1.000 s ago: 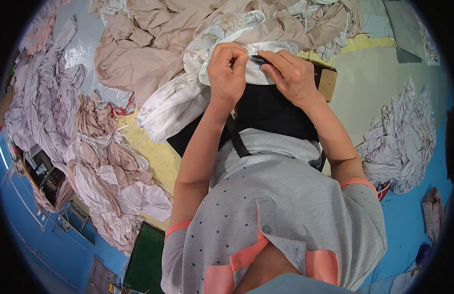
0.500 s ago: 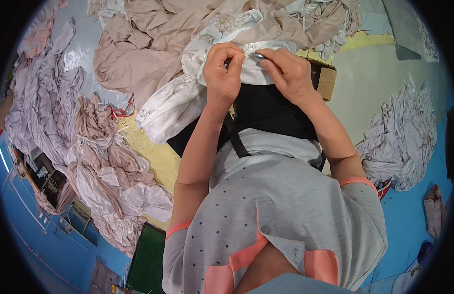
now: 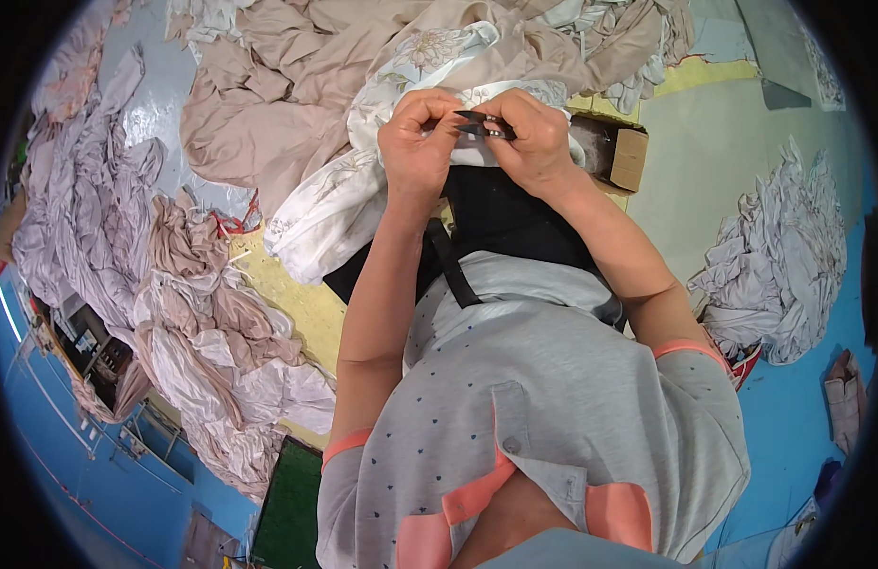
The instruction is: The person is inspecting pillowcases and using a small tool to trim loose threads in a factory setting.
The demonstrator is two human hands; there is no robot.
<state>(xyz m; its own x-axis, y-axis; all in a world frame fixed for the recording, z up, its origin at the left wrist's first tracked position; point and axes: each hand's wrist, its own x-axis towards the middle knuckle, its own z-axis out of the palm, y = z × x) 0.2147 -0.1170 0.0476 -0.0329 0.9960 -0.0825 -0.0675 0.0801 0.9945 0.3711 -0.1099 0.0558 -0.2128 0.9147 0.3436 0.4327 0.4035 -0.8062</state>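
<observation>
My right hand (image 3: pixel 532 142) is closed round a small pair of dark thread snips (image 3: pixel 471 122). Their two blades stand a little apart, with the tips pointing left at the fingers of my left hand (image 3: pixel 417 142). That hand is closed in a pinch at the edge of a white cloth with a flower pattern (image 3: pixel 330 213), though the exact spot it grips is partly covered by the fingers. The cloth bunches behind both hands and trails down to the left, across the black cloth (image 3: pixel 520 204) on my lap.
Beige cloth (image 3: pixel 259 119) is heaped across the far side. More crumpled cloth (image 3: pixel 216 332) and a greyish pile (image 3: pixel 79 199) lie on the left. At right stands another pale heap (image 3: pixel 776 261). An open cardboard box (image 3: pixel 629 159) sits just past my right wrist.
My right hand has shifted left and turned, so the snips' blades now show beside my left fingers. My left hand has moved slightly left and nearer to me.
</observation>
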